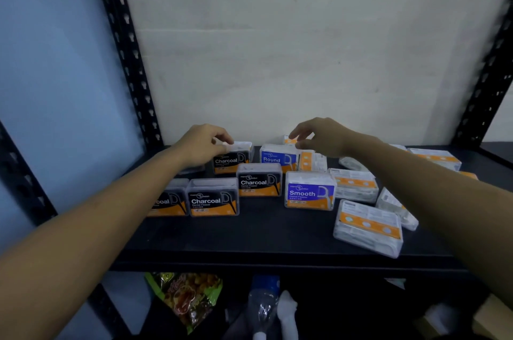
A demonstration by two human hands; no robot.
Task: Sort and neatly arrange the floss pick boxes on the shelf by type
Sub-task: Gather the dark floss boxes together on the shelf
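Several floss pick boxes stand on the black shelf (263,234). My left hand (204,145) pinches the top of the rear Charcoal box (231,163) at the back left. Three more Charcoal boxes stand in front: one in the middle (259,183), one further forward (213,201), and one (169,201) partly behind my left forearm. My right hand (319,137) hovers with loosely curled fingers above a Round box (277,158) and a small white box (290,140) behind it; contact is unclear. A Smooth box (309,194) stands upright at centre.
White boxes lie flat or tilted on the right: (367,226), (354,184), (397,208), (434,159). Black perforated uprights (125,48) frame the shelf against a white wall. Below the shelf sit a snack bag (188,298) and a plastic bottle (263,301).
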